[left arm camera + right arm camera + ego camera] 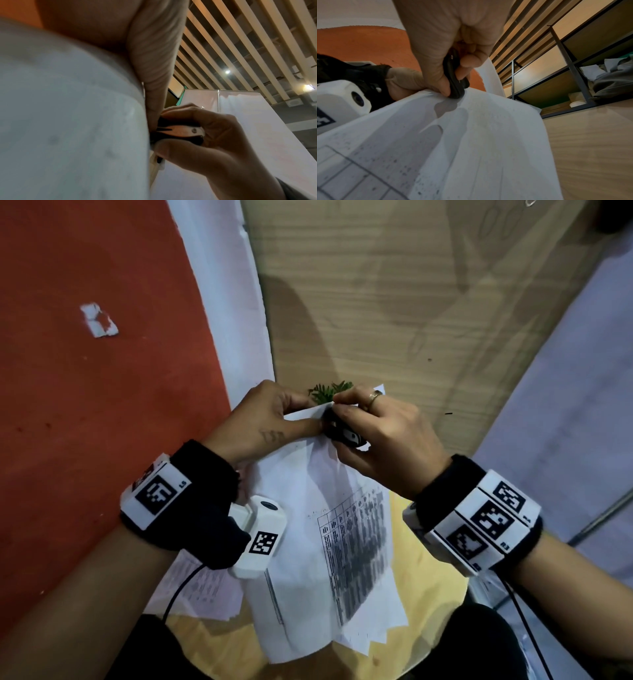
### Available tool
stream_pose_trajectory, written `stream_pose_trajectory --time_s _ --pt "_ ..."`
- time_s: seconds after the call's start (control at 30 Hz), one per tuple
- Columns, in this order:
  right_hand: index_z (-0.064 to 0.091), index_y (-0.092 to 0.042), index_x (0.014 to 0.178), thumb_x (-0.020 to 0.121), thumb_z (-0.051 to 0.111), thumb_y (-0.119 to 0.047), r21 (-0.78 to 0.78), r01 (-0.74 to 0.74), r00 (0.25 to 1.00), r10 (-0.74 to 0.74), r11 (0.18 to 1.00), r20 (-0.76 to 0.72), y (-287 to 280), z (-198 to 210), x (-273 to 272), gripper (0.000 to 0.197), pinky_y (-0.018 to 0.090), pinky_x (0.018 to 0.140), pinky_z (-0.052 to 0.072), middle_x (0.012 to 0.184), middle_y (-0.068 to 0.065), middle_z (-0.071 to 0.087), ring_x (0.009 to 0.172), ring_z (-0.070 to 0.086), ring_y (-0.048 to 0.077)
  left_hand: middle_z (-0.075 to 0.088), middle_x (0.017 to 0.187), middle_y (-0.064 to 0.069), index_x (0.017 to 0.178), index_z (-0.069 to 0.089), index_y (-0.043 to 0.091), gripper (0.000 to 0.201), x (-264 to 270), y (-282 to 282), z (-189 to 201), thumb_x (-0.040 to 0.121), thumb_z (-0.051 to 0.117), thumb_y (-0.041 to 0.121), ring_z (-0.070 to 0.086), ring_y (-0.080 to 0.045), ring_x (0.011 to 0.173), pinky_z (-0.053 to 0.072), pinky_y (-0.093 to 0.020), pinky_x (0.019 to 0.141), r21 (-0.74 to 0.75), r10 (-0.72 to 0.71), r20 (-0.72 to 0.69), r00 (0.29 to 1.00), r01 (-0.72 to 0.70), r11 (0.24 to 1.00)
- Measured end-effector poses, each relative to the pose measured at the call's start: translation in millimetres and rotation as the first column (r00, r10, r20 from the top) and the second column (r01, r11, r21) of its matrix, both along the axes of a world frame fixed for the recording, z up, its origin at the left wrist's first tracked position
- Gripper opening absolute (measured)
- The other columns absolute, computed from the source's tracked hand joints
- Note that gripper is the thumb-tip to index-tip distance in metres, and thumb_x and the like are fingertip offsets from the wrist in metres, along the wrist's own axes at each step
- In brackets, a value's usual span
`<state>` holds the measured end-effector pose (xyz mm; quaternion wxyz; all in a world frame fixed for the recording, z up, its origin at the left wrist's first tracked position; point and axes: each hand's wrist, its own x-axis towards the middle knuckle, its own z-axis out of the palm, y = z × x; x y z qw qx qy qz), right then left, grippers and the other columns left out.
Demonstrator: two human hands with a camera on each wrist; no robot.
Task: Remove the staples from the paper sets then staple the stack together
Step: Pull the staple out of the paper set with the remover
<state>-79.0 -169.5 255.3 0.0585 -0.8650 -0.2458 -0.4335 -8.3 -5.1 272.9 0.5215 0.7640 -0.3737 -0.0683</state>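
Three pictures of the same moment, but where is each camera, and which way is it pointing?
Head: worn on the head, looking down at the paper set; both forearms, left hand and right hand show.
Left wrist: on the left wrist, looking up past the paper; its own fingers and the right hand squeezing the staple remover show.
Right wrist: on the right wrist, looking up along that hand; the left wrist camera shows too.
Shared: all three show the staple remover at the paper's top edge.

Green sprig (330, 391); wooden panel (376, 302); shelving (565, 65)
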Motion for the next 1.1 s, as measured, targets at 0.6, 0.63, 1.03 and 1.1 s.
stream_pose_trajectory --time_s 0.6,0.63,1.03,1.1 --pt "0.069 0.0 0.084 0.072 0.065 -0.018 0.041 -0.12 0.99 0.123 0.992 -0.075 -3.2 10.0 6.5 0.022 0.036 0.048 0.052 0.092 0.013 0.069 0.065 0.066 0.031 0.065 0.058 0.016 0.073 0.068 0.014 0.012 -1.1 7.1 -4.9 0.082 0.065 0.007 0.056 0.008 0.056 0.041 -0.007 0.053 -0.108 -0.016 -0.067 0.998 0.009 0.994" --pt "0.069 0.0 0.085 0.072 0.066 -0.019 0.11 -0.118 0.99 0.125 0.987 -0.06 -4.9 8.5 6.7 0.024 0.037 0.052 0.054 0.092 0.012 0.069 0.069 0.067 0.03 0.064 0.058 0.013 0.072 0.068 0.012 0.008 1.8 8.6 -6.3 0.08 0.068 0.01 0.055 0.006 0.054 0.041 -0.009 0.051 -0.113 0.003 -0.082 0.997 -0.012 0.994" --pt "0.073 -0.008 0.09 0.069 0.075 -0.03 0.614 0.267 0.903 0.03 0.743 -0.429 -44.4 -105.8 14.1 0.03 0.014 0.078 0.044 0.087 0.001 0.069 0.078 0.062 0.005 0.065 0.061 0.01 0.071 0.068 0.015 0.016 44.2 34.2 -31.7 0.076 0.075 0.029 0.056 0.003 0.055 0.043 -0.012 0.054 0.059 0.094 0.05 0.994 -0.097 0.994" --pt "0.071 -0.01 0.098 0.07 0.08 -0.017 0.686 0.316 0.82 0.175 0.655 -0.545 -45.0 -112.5 14.1 0.031 0.011 0.077 0.045 0.091 -0.003 0.067 0.075 0.059 -0.008 0.065 0.059 0.017 0.071 0.065 0.013 0.012 50.1 38.2 -35.0 0.08 0.07 0.019 0.055 0.009 0.054 0.042 -0.009 0.054 0.104 0.064 0.057 0.996 -0.07 0.992"
